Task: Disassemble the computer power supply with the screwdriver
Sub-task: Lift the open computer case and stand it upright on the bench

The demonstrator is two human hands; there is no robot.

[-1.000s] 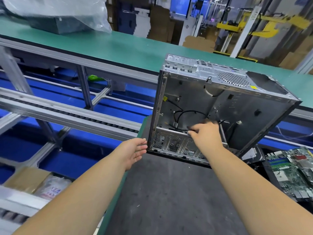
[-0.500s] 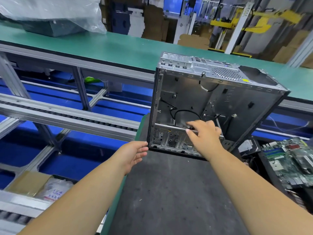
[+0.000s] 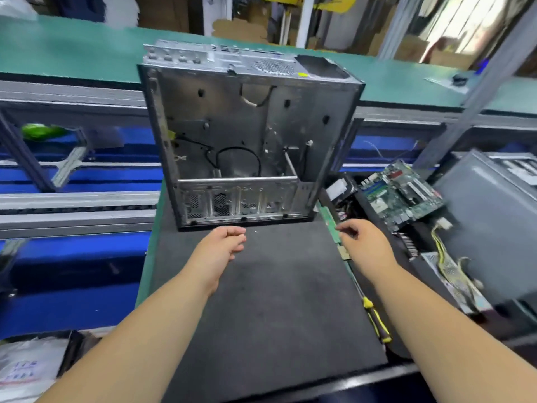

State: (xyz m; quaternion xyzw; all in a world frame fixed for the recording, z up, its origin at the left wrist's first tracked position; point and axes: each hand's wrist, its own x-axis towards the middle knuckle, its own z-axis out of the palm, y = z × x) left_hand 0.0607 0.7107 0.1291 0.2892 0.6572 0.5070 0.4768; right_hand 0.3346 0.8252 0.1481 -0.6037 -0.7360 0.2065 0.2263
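— What lies nearest the camera?
— Two bare forearms reach out over a dark mat [image 3: 276, 301]. A yellow-and-black screwdriver [image 3: 374, 321] lies at the mat's right edge, beside the right forearm, untouched.

— And the hands?
— The left hand [image 3: 220, 248] hovers just above the mat, fingers loosely curled, holding nothing. The right hand [image 3: 363, 242] hangs over the mat's right edge, fingers relaxed and likewise empty, above a green strip [image 3: 331, 222] that borders the mat.

— Where is the computer?
— An opened computer case [image 3: 247, 135] stands upright at the mat's far end, just beyond both hands and touched by neither. Its interior shows bare metal and a few black cables [image 3: 238, 158].

— To the right?
— A green circuit board [image 3: 401, 193] rests on dark parts, near a grey metal box [image 3: 488, 222] with yellow wires [image 3: 444, 257] beside it; motion blur hides finer detail.

— Farther back?
— A green conveyor belt [image 3: 72, 50] runs across, with cardboard boxes [image 3: 238, 30] behind.
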